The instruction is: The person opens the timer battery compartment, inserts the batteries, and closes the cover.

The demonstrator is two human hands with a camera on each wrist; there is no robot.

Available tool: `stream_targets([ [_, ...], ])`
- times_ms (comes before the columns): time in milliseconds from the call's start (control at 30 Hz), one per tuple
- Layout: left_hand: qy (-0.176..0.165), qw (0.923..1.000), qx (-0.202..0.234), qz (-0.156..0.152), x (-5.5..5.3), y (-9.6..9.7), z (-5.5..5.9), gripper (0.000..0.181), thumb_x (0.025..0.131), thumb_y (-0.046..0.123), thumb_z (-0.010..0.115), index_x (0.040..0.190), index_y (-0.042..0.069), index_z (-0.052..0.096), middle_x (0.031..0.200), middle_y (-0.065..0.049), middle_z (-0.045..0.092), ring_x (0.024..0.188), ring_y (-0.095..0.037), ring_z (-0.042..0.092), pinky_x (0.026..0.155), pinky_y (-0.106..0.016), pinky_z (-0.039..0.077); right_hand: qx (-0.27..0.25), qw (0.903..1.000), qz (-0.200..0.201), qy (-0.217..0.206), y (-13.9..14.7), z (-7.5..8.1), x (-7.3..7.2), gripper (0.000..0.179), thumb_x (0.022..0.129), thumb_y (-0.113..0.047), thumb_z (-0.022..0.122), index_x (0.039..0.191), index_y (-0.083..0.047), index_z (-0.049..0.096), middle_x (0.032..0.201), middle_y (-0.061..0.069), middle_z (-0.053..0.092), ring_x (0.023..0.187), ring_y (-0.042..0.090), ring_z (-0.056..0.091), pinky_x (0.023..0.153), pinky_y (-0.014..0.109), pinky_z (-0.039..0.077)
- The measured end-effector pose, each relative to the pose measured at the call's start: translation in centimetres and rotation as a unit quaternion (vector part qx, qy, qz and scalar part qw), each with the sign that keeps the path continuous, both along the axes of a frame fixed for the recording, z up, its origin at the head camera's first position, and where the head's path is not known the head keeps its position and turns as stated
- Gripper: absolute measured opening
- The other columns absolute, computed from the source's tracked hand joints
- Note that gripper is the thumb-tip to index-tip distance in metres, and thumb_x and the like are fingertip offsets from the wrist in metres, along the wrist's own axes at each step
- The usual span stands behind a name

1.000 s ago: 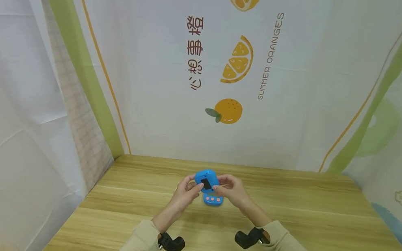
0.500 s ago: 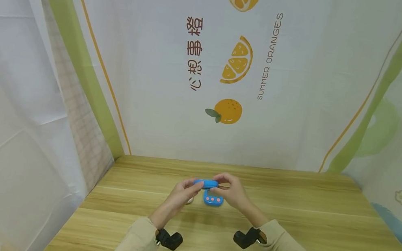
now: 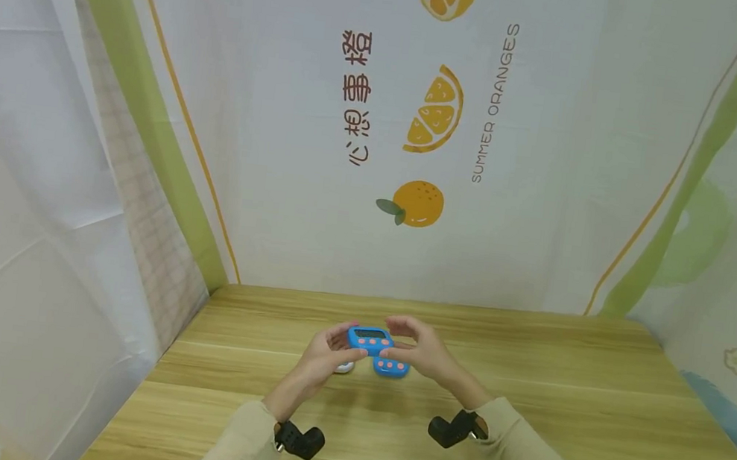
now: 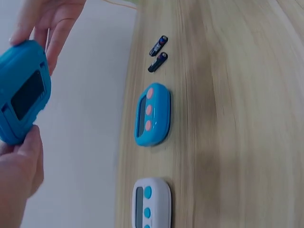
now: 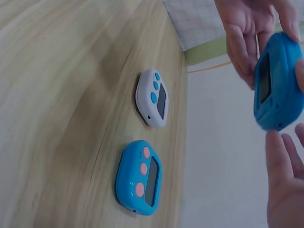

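Observation:
My left hand (image 3: 321, 356) grips a blue digital timer (image 3: 369, 340) raised above the table, its screen and pink buttons turned toward the head camera. Its back, with a dark rectangle, faces the left wrist camera. My right hand (image 3: 426, 352) is at the timer's right end. In the right wrist view the thumb of that hand touches the timer's edge, while its other fingers extend loosely apart from it. A second blue timer (image 4: 153, 114) with pink buttons lies on the table below. Beside it is a white timer (image 5: 153, 98) with blue buttons, partly hidden by my left hand in the head view.
Two small dark batteries (image 4: 158, 54) lie on the wooden table (image 3: 523, 426), past the second blue timer in the left wrist view. A white curtain (image 3: 273, 235) printed with oranges hangs along the table's back edge.
The held timer has turned over from its back to its screen side and shifted slightly left. My left hand has moved a little left with it; the right hand's grip has loosened.

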State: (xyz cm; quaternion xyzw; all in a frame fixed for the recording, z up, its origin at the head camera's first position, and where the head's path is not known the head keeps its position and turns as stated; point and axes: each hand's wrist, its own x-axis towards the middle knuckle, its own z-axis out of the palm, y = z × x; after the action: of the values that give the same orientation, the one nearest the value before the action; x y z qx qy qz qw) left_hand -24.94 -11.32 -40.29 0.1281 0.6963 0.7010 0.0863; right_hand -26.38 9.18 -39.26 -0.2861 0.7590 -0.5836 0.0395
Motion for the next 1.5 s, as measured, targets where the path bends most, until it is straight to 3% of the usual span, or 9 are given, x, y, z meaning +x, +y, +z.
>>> stream_targets([
  [100,0.008,0.9996,0.019,-0.021,0.0,-0.5,0.1,0.063,0.078,0.0,0.064,0.132,-0.005,0.032,0.13,-0.021,0.038,0.122,-0.031,0.035,0.1,-0.033,0.033,0.003,0.9983,0.033,-0.049,0.0,-1.3,-1.2,0.063,0.079,-0.008,0.067,0.13,0.008,0.034,0.13,0.025,0.037,0.116,0.039,0.039,0.093,0.045,0.039],
  [200,0.014,0.9987,0.029,-0.039,-0.1,-1.0,0.0,0.065,0.076,-0.006,0.062,0.133,-0.005,0.03,0.133,-0.022,0.034,0.124,-0.031,0.032,0.101,-0.032,0.031,0.001,0.9953,0.057,-0.078,-0.4,-1.7,-1.5,0.067,0.078,-0.011,0.068,0.131,0.007,0.032,0.131,0.023,0.037,0.116,0.036,0.041,0.093,0.037,0.041],
  [433,0.017,0.998,0.004,-0.061,-0.4,-3.0,-0.5,0.068,0.076,-0.01,0.06,0.135,-0.005,0.026,0.138,-0.022,0.028,0.126,-0.032,0.027,0.102,-0.035,0.029,0.008,0.9983,0.039,-0.043,-2.2,-2.2,-1.6,0.065,0.074,-0.012,0.072,0.127,0.008,0.04,0.123,0.02,0.047,0.109,0.033,0.048,0.088,0.035,0.045],
  [667,0.015,0.999,-0.043,-0.004,-0.9,-5.8,-0.2,0.066,0.079,-0.003,0.063,0.133,-0.008,0.027,0.132,-0.026,0.034,0.118,-0.037,0.038,0.092,-0.032,0.042,-0.011,0.9996,0.011,-0.023,-5.6,-2.2,-2.4,0.061,0.075,-0.008,0.071,0.126,0.008,0.041,0.123,0.021,0.046,0.109,0.036,0.047,0.089,0.039,0.043],
  [867,0.013,0.9957,-0.066,0.064,-1.5,-7.9,-0.6,0.061,0.078,-0.009,0.06,0.132,-0.008,0.031,0.129,-0.027,0.038,0.117,-0.036,0.04,0.091,-0.032,0.042,-0.014,0.9989,-0.027,-0.036,-9.3,-3.1,-3.0,0.064,0.073,-0.004,0.071,0.128,0.007,0.039,0.122,0.023,0.045,0.111,0.039,0.044,0.088,0.037,0.044],
  [1100,0.006,0.9894,-0.093,0.111,-1.8,-9.7,-2.1,0.056,0.079,-0.013,0.056,0.13,-0.01,0.034,0.129,-0.03,0.037,0.116,-0.039,0.039,0.089,-0.034,0.044,0.012,0.9972,-0.067,-0.032,-12.9,-5.4,-3.6,0.061,0.074,0.0,0.069,0.127,0.009,0.04,0.117,0.023,0.049,0.107,0.036,0.049,0.083,0.034,0.048],
  [1300,-0.024,0.9798,-0.112,0.164,-1.7,-11.4,-3.4,0.052,0.079,-0.014,0.055,0.127,-0.009,0.038,0.126,-0.029,0.037,0.115,-0.039,0.04,0.083,-0.03,0.048,0.006,0.9959,-0.077,-0.047,-15.5,-7.2,-3.9,0.055,0.074,0.005,0.067,0.122,0.015,0.042,0.112,0.027,0.052,0.103,0.034,0.053,0.08,0.029,0.049],
  [1500,-0.036,0.9788,-0.115,0.165,-2.4,-11.8,-4.7,0.052,0.078,-0.015,0.053,0.127,-0.01,0.038,0.127,-0.03,0.036,0.115,-0.04,0.04,0.083,-0.029,0.048,-0.016,0.9911,-0.113,-0.069,-16.5,-8.0,-4.0,0.052,0.073,0.009,0.067,0.118,0.016,0.044,0.109,0.028,0.054,0.1,0.033,0.055,0.077,0.025,0.05],
])
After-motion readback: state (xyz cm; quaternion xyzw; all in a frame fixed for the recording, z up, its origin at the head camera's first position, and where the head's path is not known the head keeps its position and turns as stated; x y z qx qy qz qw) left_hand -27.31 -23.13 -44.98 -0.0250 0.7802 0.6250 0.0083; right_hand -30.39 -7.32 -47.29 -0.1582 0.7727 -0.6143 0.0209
